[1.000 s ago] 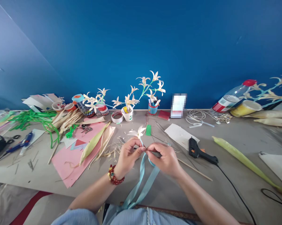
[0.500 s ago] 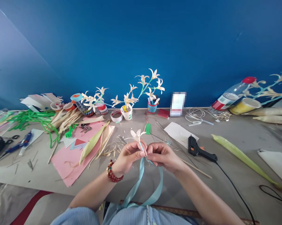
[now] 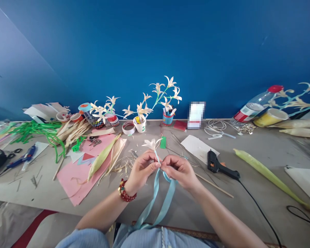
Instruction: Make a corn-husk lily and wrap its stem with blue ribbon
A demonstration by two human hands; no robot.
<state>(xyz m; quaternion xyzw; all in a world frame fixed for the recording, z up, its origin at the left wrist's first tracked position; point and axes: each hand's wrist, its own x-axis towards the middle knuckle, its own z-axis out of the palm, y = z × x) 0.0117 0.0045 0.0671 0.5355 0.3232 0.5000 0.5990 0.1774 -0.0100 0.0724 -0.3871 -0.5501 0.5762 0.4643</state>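
A pale flower (image 3: 151,144) stands upright on a thin stem wrapped in light blue, above my fingertips. My left hand (image 3: 146,168), with red beads at the wrist, pinches this stem. Fingertips touching it, my right hand (image 3: 177,170) is closed on the light blue ribbon (image 3: 167,201) at the stem's lower part. The ribbon loops down from both hands to my lap. Just where the ribbon meets the stem is hidden by my fingers.
A black glue gun (image 3: 222,167) lies right of my hands, its cord running to the front edge. Pink paper (image 3: 77,182) and husks (image 3: 103,158) lie left. Along the blue wall stand cups with flowers (image 3: 140,124), a tape roll (image 3: 128,127) and a tilted bottle (image 3: 255,105).
The ribbon's right side has swung inward to the left, with a loop now showing beside my right fingers. The flower has turned slightly and sits a little higher above my hands.
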